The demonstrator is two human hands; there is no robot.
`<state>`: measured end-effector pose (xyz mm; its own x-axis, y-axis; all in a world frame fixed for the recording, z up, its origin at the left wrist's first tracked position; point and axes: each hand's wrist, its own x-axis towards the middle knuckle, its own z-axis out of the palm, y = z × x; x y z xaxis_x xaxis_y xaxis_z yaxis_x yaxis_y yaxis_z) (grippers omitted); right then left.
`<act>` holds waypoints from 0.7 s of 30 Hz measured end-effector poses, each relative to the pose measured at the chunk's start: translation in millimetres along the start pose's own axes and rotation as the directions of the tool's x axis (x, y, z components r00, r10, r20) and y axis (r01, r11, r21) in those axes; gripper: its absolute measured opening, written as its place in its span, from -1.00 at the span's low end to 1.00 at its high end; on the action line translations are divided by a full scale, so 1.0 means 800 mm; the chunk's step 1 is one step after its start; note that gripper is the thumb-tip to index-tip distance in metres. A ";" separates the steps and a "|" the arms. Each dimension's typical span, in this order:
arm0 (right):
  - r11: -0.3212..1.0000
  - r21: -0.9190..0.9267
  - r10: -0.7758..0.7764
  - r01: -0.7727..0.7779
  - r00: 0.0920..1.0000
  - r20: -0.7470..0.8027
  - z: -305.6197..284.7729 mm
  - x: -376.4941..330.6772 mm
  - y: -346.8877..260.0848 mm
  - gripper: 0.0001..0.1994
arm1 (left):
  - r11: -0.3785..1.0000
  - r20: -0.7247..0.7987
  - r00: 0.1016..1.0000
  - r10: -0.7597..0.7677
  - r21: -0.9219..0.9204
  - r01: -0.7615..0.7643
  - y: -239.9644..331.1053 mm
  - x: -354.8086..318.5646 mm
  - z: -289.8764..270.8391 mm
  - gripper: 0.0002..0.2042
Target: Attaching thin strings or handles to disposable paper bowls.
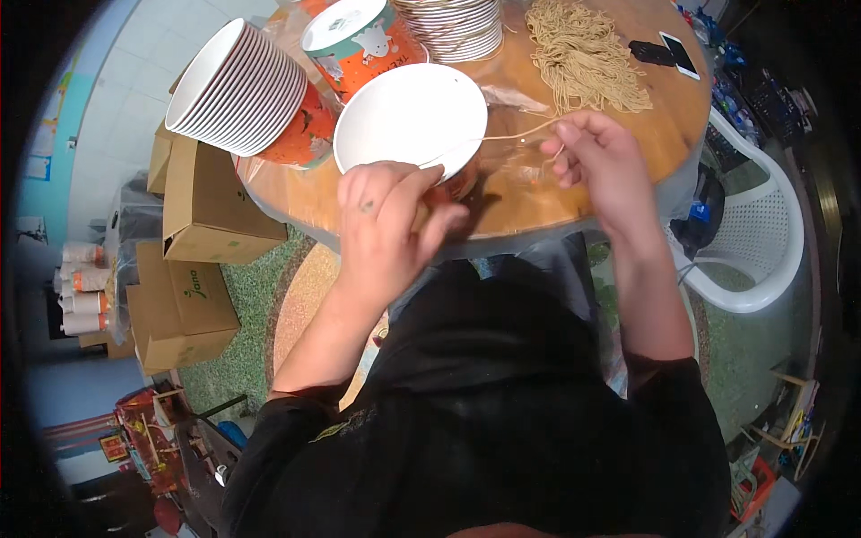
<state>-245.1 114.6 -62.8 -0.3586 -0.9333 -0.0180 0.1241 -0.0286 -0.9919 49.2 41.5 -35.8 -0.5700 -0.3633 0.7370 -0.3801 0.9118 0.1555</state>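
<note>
My left hand (390,224) grips the near rim of a white-lined orange paper bucket (408,117), tilted so its inside faces me. My right hand (603,161) pinches a thin tan string (516,134) that runs from the bucket's rim to my fingers. Both hands work above the near edge of a round wooden table (529,202) covered in clear plastic.
A nested stack of the same buckets (247,94) lies on its side at the left, another bucket (359,40) behind. A stack of lids (457,27), a pile of tan strings (583,58) and two phones (668,52) lie farther back. Cardboard boxes (202,206) stand left, a white plastic chair (762,242) right.
</note>
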 end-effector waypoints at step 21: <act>0.738 0.607 -0.019 -0.295 0.890 0.456 0.044 -0.028 -0.012 -0.74 | 0.984 -0.045 0.998 0.045 -0.172 -0.053 0.013 0.002 0.007 -0.44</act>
<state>-205.6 123.5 -48.4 0.1000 -0.9931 0.0606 0.7586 0.0367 -0.6506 40.9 49.2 -36.7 -0.5530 -0.3124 0.7724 -0.2187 0.9490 0.2272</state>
